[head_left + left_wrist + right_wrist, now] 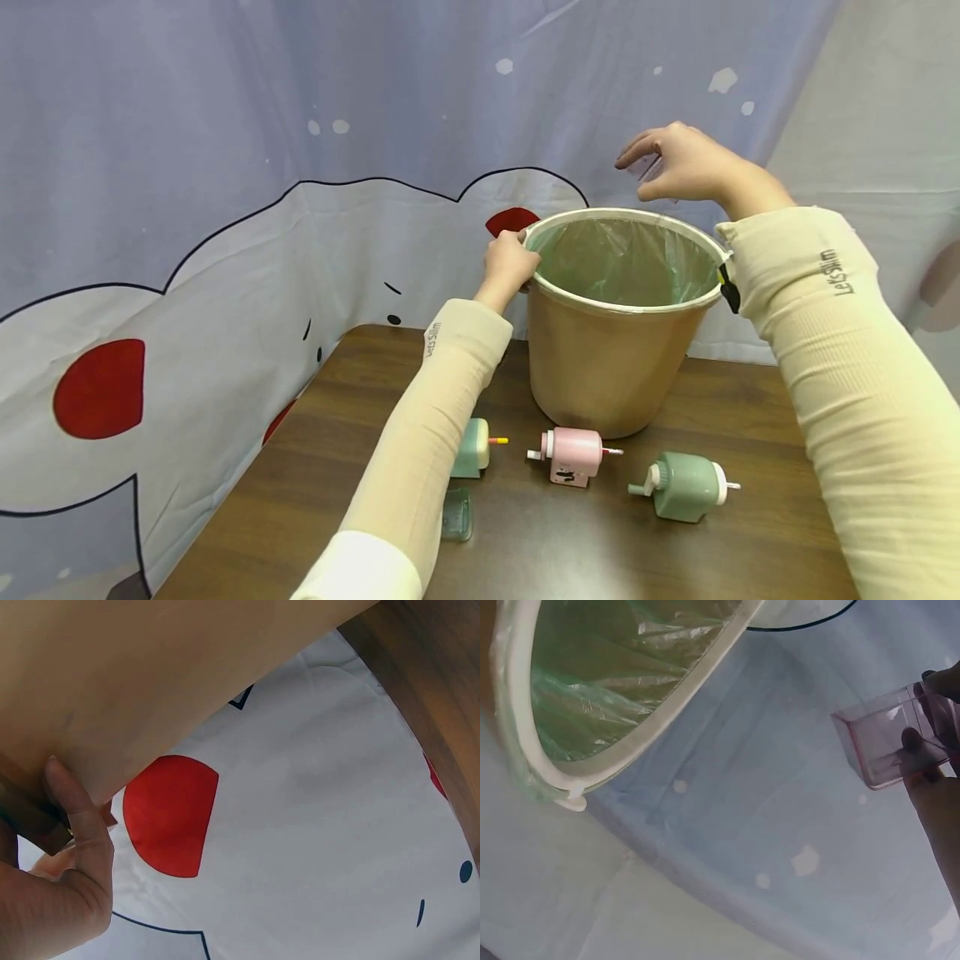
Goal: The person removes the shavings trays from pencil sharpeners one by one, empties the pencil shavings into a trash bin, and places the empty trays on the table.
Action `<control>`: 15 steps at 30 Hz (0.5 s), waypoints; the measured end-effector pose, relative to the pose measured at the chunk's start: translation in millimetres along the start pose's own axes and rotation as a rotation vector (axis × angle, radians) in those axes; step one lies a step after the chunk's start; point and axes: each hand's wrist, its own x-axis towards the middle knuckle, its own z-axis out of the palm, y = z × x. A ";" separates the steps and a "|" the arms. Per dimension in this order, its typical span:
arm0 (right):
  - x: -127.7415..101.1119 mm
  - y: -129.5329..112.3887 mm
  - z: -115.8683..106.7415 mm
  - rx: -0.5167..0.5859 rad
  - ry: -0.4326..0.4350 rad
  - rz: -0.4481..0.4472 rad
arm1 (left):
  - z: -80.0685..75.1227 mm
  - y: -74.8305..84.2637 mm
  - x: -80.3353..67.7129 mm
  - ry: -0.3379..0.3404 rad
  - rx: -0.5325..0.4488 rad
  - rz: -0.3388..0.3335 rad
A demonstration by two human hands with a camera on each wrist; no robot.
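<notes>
A tan waste bin [607, 375] with a green plastic liner [622, 262] stands on the brown table. My left hand [513, 258] grips the bin's white rim at its left side; in the left wrist view the thumb [75, 825] lies against the bin's wall [150, 675]. Above the bin's far right edge my right hand [633, 177] pinches a small clear pinkish tray [652, 171]. The right wrist view shows that tray [881, 746] held between fingertips, off to the side of the bin's rim [630, 742]. It looks empty.
In front of the bin three hand-crank pencil sharpeners stand on the table [750, 533]: a pale green one [474, 447] half behind my left arm, a pink one [573, 454], a green one [686, 486]. A small green clear tray [457, 514] lies near the left arm. A printed cloth backdrop [187, 250] hangs behind.
</notes>
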 end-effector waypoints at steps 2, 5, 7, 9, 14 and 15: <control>0.4 -2.2 0.0 -0.026 -0.010 -0.017 | -0.2 0.0 -0.5 -0.002 0.002 -0.002; -0.3 -4.1 -0.7 -0.027 -0.053 -0.018 | -0.4 0.0 -0.6 -0.002 0.008 0.000; -0.8 -4.6 -1.1 -0.031 -0.079 -0.024 | -0.5 0.0 -0.4 -0.001 0.013 0.003; -0.9 -5.0 -0.7 -0.043 -0.095 -0.022 | -0.5 0.1 -0.2 -0.001 0.009 0.004; 0.6 -6.5 1.5 -0.081 -0.102 -0.030 | -0.5 -0.2 -0.3 0.006 0.018 0.004; 0.9 -6.6 1.7 -0.084 -0.102 -0.030 | -0.4 -0.3 -0.4 0.008 0.020 0.006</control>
